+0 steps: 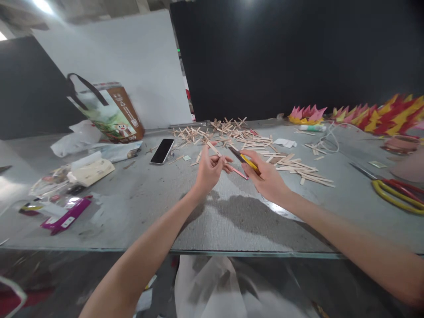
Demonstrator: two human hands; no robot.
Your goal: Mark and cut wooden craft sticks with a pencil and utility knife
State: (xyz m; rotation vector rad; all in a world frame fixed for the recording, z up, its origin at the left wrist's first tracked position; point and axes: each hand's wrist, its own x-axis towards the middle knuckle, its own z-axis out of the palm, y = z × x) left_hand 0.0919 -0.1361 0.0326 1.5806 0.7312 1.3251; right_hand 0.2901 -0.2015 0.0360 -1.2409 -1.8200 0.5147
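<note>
My left hand (210, 170) is closed on a pale wooden craft stick (213, 148), which points up and away from the fingers. A thin pinkish-red strip (240, 173) also sticks out to the right from under these fingers; I cannot make out what it is. Closed around a yellow utility knife (251, 164) is my right hand (266, 176), with the knife's dark front end tilted towards the left hand's stick. Beyond both hands lie loose craft sticks (300, 170) and a pile of sticks joined into crosses (228, 128).
A phone (162, 151) lies left of the hands. Further left are a carry bag (114, 112), wrappers and a purple packet (68, 215). Yellow-handled scissors (394, 194), a white cable (334, 137) and folded paper shapes (391, 115) occupy the right. The table's glass edge (251, 254) is in front.
</note>
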